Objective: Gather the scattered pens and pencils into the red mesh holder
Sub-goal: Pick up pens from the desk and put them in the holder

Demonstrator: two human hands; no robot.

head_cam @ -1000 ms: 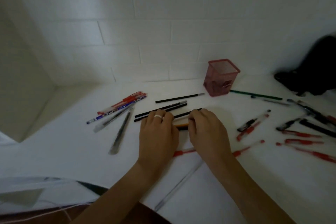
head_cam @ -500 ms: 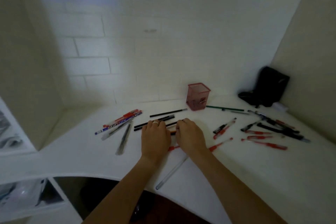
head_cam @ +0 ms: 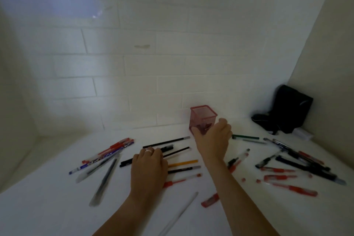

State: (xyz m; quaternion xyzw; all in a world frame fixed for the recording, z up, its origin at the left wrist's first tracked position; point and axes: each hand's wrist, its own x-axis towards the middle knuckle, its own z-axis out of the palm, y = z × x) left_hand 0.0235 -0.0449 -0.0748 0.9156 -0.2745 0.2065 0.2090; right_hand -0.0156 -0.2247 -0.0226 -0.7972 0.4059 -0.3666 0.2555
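Far left on the white counter (head_cam: 47, 207): a fan of red and blue pens (head_cam: 107, 152) and two dark grey pens (head_cam: 104, 182) angled toward the near edge. Next, left hand (head_cam: 148, 166) laid palm down, ring on one finger, fingers flat across several black pens (head_cam: 168, 149); grip not closed on anything. Just right of it, an orange pencil (head_cam: 183, 163), a black pen and a red-grip pen, all loose. Then right hand (head_cam: 213, 136) stretched forward, thumb and fingers apart, in front of the red mesh holder (head_cam: 203, 118) by the tiled wall; contact unclear. Beyond, a green pencil (head_cam: 245, 137), a heap of red and black pens (head_cam: 291, 166). Far right corner: black bag (head_cam: 287, 109).
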